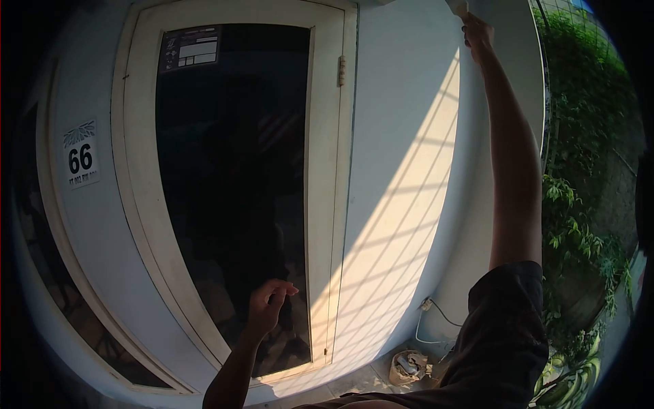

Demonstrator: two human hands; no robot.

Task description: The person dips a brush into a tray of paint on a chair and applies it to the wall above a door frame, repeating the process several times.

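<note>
High at the upper right, my right hand (479, 34) is closed around a small pale object (462, 9), like a short handle. The top frame edge cuts off its far end, so its kind cannot be made out. That hand is beside the corner of the pale wall (402, 82), with the arm stretched upward. Lower down, my left hand (268, 305) hangs in front of the dark glass door pane (231, 170). Its fingers are loosely curled together and nothing shows in them.
A cream door frame (327, 150) surrounds the glass. To the left is a house-number plate (80, 155) reading 66. On the floor at the lower right stands a tub (409, 368) with scraps in it, near a wall socket with a cable (428, 304). Green plants (579, 225) line the right side.
</note>
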